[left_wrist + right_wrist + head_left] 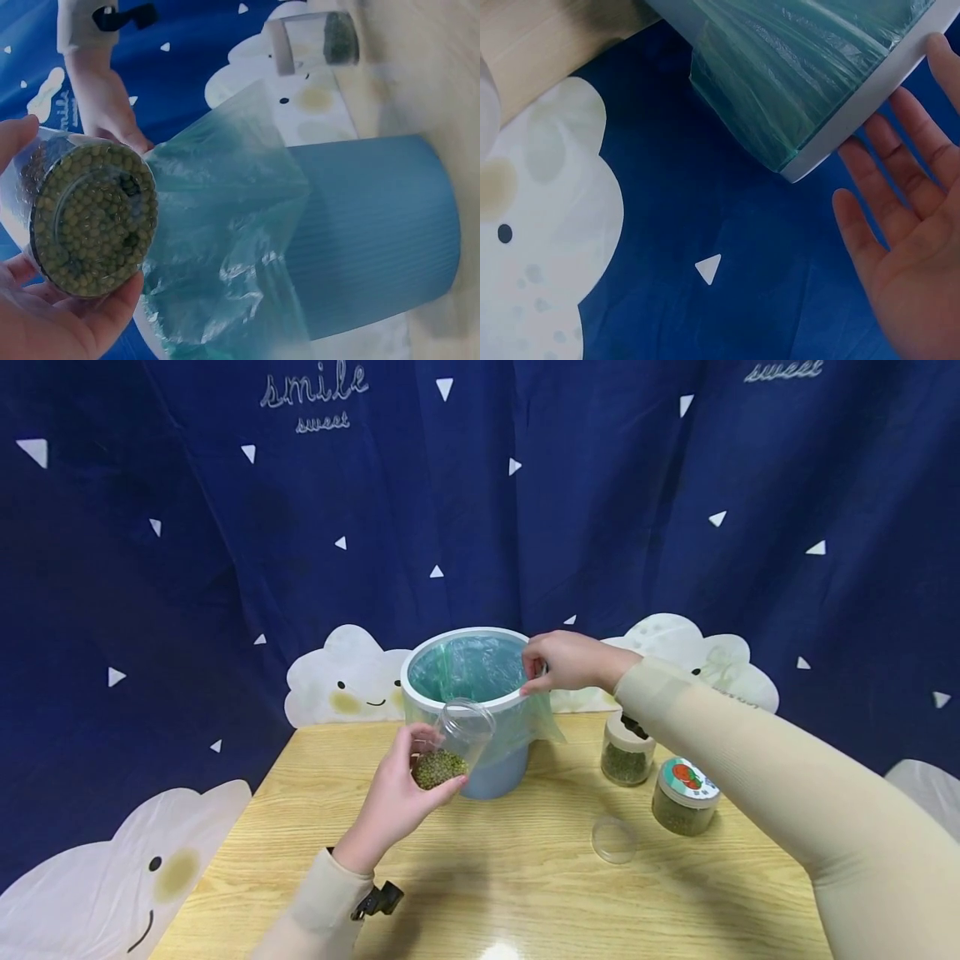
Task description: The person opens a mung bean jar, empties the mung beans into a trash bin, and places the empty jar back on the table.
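My left hand (401, 781) grips a clear plastic jar (467, 727), tilted with its open mouth toward the bin. Green mung beans (94, 217) cover the jar's base, fingers and thumb around its side. In front of me stands a blue trash bin (367, 232) with a white rim (427, 700) and a thin green bag (225, 225) lining it and folded over the outside. At the bin's right side, my right hand (566, 658) holds the rim, thumb outside and the other fingers over the edge, their tips partly hidden.
Right of the bin stand a jar with a pale lid (626, 756) and a jar with a tomato-printed lid (684, 797). A clear round lid (614, 841) lies on the wooden table (525, 877). Behind hangs a dark blue curtain (480, 510) with clouds.
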A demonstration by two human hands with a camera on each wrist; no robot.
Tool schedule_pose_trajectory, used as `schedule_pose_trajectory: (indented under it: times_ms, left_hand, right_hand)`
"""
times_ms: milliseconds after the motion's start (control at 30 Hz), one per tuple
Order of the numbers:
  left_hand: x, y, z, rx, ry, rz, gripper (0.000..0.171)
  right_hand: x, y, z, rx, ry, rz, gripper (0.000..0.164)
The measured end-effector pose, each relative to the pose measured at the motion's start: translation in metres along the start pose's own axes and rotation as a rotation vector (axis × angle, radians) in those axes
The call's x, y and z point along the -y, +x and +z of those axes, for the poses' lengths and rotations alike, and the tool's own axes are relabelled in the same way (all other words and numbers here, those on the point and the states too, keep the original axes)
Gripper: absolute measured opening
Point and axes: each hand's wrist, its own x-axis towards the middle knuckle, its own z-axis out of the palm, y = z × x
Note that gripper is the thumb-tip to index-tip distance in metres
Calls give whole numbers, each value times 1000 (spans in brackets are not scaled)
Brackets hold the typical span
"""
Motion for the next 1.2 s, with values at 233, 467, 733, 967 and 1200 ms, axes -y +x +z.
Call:
schedule_pose_trajectory:
  times_ms: [233,467,733,967,1200]
  left_hand:
    - [-3,14,-14,-16,23,33,65]
    - [-4,31,-26,-52,26,49,65]
    - [-8,47,-34,-67,30,44,63]
    - [-9,60,-41,-82,28,36,61]
    - [-4,70,-47,-74,48,11,65]
  right_hand:
    - [-1,1,2,-11,-2,-3,28]
    - [0,0,1,-10,2,0,29]
    - [-2,0,3,-22,10,-3,30]
    - [-3,-1,5,-31,14,-10,28]
    - [-1,-1,3,-20,18,4,28]
